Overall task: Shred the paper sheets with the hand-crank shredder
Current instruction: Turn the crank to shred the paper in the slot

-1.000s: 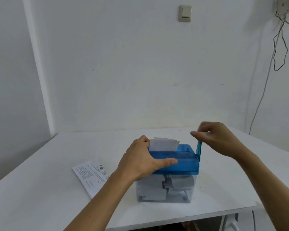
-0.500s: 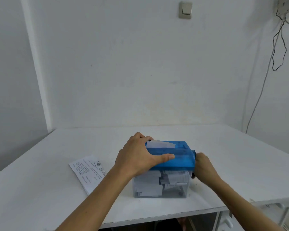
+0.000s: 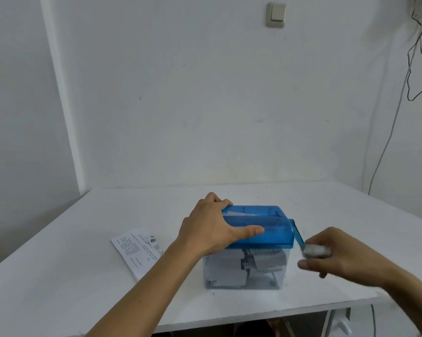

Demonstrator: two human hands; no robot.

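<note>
One printed sheet (image 3: 138,251) lies unshredded on the tabletop (image 3: 59,276) left of the shredder (image 3: 261,249), whose bin (image 3: 219,271) already holds shreds, so we judge the job partly done. Our left hand (image 3: 210,229) clasps the lid (image 3: 275,233) beside a sliver of paper (image 3: 239,214) in the slot. Our right hand (image 3: 336,256) grips the crank (image 3: 298,235) at the shredder's right side.

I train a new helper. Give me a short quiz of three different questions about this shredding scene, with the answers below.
1. True or false: the left grip holds the blue lid.
2. The right grip holds: A the lid, B the crank knob, C the wall switch.
3. Fill in: the printed sheet lies on the table, to the ___ of the shredder.

Key: 1 true; 2 B; 3 left.
</note>
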